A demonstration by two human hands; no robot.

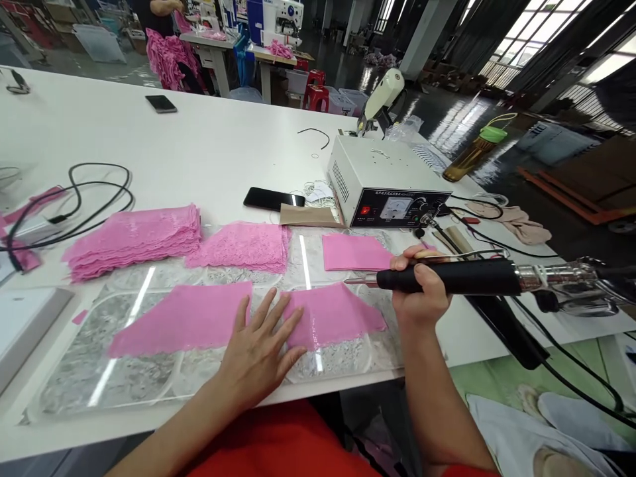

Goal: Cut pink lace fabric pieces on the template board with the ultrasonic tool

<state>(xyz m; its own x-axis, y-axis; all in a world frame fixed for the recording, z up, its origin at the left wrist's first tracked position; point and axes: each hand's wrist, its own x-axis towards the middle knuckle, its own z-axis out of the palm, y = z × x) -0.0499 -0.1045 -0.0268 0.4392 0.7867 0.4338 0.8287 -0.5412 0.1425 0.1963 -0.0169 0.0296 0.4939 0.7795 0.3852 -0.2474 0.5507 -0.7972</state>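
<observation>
My left hand (262, 348) lies flat with fingers spread, across the edges of the left pink fabric piece (189, 318) and the right pink fabric piece (332, 315). Both pieces rest on a glossy, marbled clear mat (134, 381). In my right hand (422, 295) is a black corded handheld tool (457, 277) with a thin metal tip. The tip points left, just above the right piece's upper edge; whether it touches anything I cannot tell. Behind are a thick pink fabric stack (136, 242), a lacy pink stack (243, 246) and a smaller plain pink stack (355, 252).
A grey control box (392, 175) with a dial stands at the back right. Black cables (501, 228) run beside it. Phones (273, 199), a looped cord (99, 182) and a white box (30, 324) lie on the table. Another person (169, 40) works beyond, by a sewing machine (281, 23).
</observation>
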